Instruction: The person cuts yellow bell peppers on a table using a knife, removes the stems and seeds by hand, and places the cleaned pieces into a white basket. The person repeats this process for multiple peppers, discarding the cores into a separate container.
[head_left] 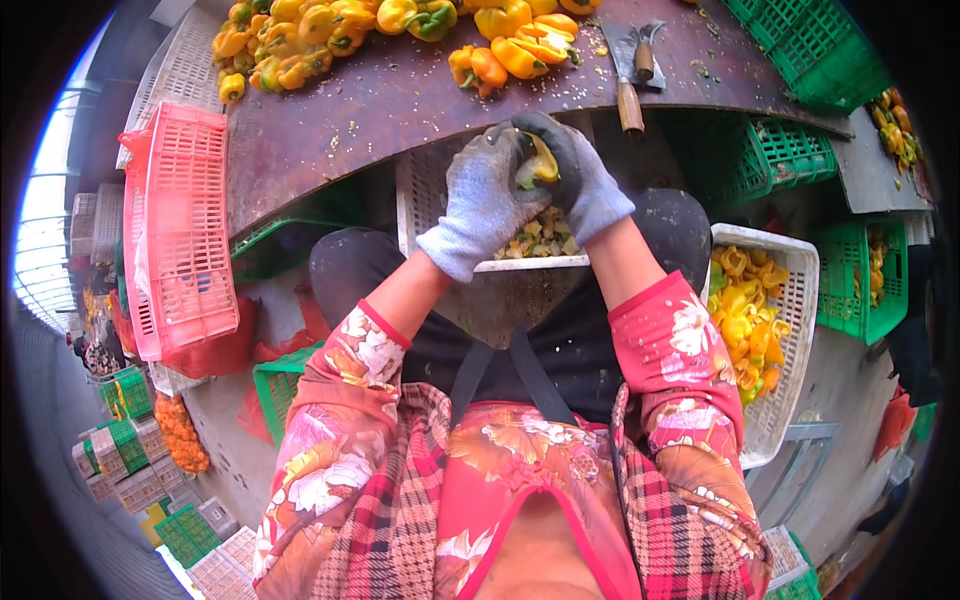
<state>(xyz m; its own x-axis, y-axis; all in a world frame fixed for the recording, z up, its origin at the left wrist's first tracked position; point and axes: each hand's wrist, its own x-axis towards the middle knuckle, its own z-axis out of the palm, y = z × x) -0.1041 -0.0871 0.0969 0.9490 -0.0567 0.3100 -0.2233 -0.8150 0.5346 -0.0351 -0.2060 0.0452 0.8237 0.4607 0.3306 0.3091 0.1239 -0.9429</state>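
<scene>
My left hand point(488, 190) and my right hand point(575, 165), both in grey work gloves with dark palms, are closed around a yellow bell pepper point(544, 163). The pepper looks cut open, with a pale, greenish inside turned toward my left hand; the fingers hide part of it. Below the hands, between my knees, a white crate point(525, 264) holds chopped pepper scraps point(541, 236). Just beyond, on the table point(330, 135), rest more yellow and orange bell peppers point(522, 55). A cleaver point(628, 95) lies right of them, with a small wooden-handled knife point(645, 60) across its blade.
To my right stands a white crate point(795, 330) of yellow pepper pieces point(748, 315). Green crates point(815, 50) sit on and beside the table's right end. A pink crate point(185, 225) stands at the left. A heap of peppers point(290, 45) covers the table's far left.
</scene>
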